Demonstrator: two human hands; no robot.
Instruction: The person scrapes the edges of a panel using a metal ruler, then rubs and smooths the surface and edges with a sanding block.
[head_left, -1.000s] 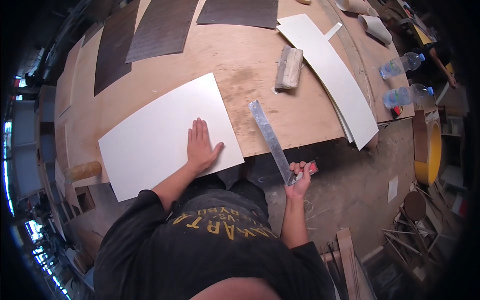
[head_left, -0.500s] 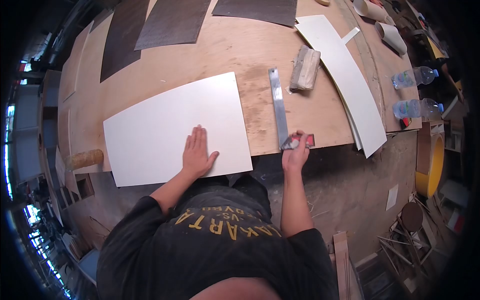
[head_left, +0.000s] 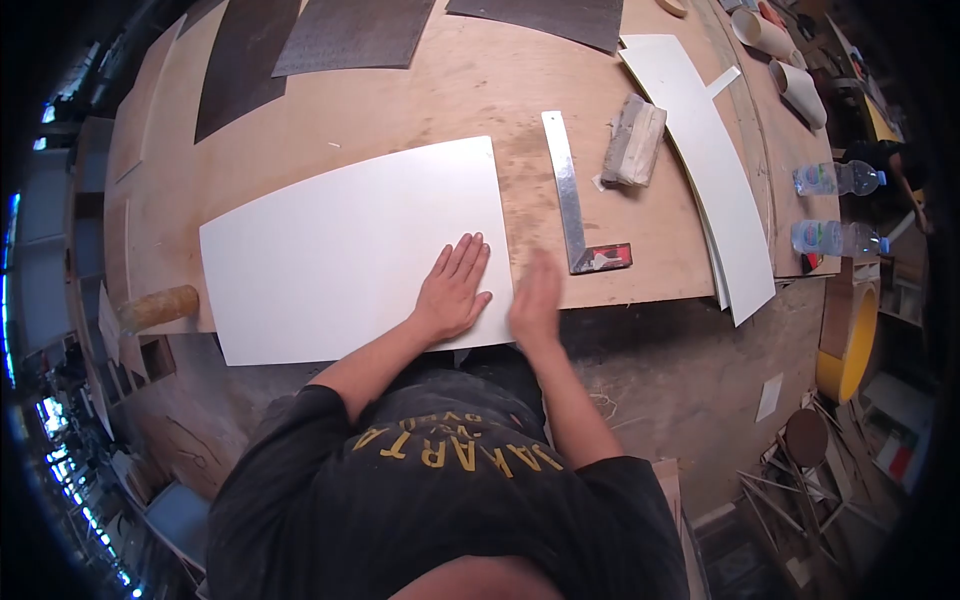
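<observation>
The fingers of your left hand (head_left: 452, 300) lie extended, close together, thumb apart, on the white panel (head_left: 340, 250); flat, even pressure steadies it best. Your right hand (head_left: 537, 300) blurs at the panel's right edge; its finger spread and contact cannot be told. The panel overhangs the near edge of the counter (head_left: 440, 100), left of the metal square (head_left: 568, 200).

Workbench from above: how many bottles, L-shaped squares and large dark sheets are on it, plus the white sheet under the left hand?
White sheet under the left hand: 1
L-shaped square: 1
Large dark sheets: 3
Bottles: 2
Total: 7
</observation>
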